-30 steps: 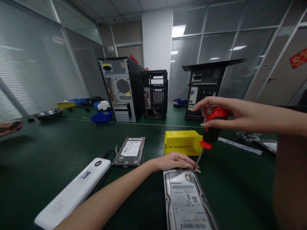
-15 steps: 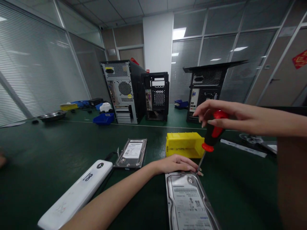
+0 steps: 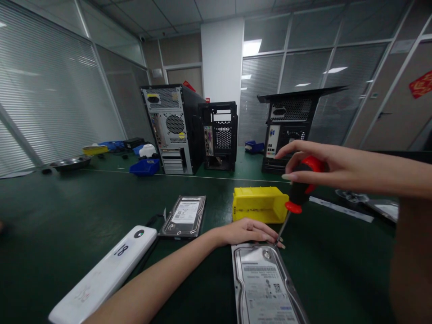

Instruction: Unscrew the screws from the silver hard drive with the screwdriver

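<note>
A silver hard drive (image 3: 266,285) with a printed label lies on the green table in front of me. My left hand (image 3: 248,231) holds its far end, fingers bent over the edge near the far right corner. My right hand (image 3: 310,168) grips the red and black handle of a screwdriver (image 3: 300,186) between thumb and fingers, index finger raised. The shaft slants down to that corner, its tip beside my left fingertips. Whether a screw sits under the tip is too small to tell. Just beyond stands a yellow plastic bin (image 3: 258,204) on its side.
Another hard drive (image 3: 184,216) lies left of the bin. Nearer is a white power bank (image 3: 108,274) marked 18, with a dark cable. Computer cases (image 3: 173,130) stand at the back, near a blue bin (image 3: 145,167). A metal bowl (image 3: 70,163) is at far left.
The right hand has turned slightly around the screwdriver handle, and its fingers have shifted. The screwdriver's tip stays at the drive's corner. My left hand has hardly moved.
</note>
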A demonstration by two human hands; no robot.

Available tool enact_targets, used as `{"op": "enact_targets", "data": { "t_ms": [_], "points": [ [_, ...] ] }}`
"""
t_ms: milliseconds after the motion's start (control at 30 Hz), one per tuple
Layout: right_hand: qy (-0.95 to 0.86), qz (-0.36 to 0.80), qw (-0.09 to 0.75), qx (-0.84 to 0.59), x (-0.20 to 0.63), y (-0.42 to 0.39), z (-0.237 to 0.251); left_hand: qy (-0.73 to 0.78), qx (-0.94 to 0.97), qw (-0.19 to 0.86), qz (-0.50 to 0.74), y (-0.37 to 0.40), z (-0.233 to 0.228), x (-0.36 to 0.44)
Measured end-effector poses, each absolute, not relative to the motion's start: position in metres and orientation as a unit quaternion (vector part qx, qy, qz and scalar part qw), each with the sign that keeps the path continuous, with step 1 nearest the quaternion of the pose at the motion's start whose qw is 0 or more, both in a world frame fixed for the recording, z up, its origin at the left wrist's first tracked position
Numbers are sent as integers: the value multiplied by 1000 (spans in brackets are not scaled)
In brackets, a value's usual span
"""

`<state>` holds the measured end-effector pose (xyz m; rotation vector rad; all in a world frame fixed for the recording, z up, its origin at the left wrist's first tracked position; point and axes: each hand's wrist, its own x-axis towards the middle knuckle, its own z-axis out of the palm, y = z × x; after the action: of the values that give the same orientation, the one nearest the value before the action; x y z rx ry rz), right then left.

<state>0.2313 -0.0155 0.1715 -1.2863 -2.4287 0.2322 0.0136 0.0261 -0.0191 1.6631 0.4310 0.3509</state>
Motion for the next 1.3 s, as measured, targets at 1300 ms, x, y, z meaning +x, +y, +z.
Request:
{"op": "enact_targets", "data": {
  "t_ms": [1300],
  "points": [
    [-865,124,169,-456,233,-12,170,204,714,652,155,24,-18,15]
  ]
}}
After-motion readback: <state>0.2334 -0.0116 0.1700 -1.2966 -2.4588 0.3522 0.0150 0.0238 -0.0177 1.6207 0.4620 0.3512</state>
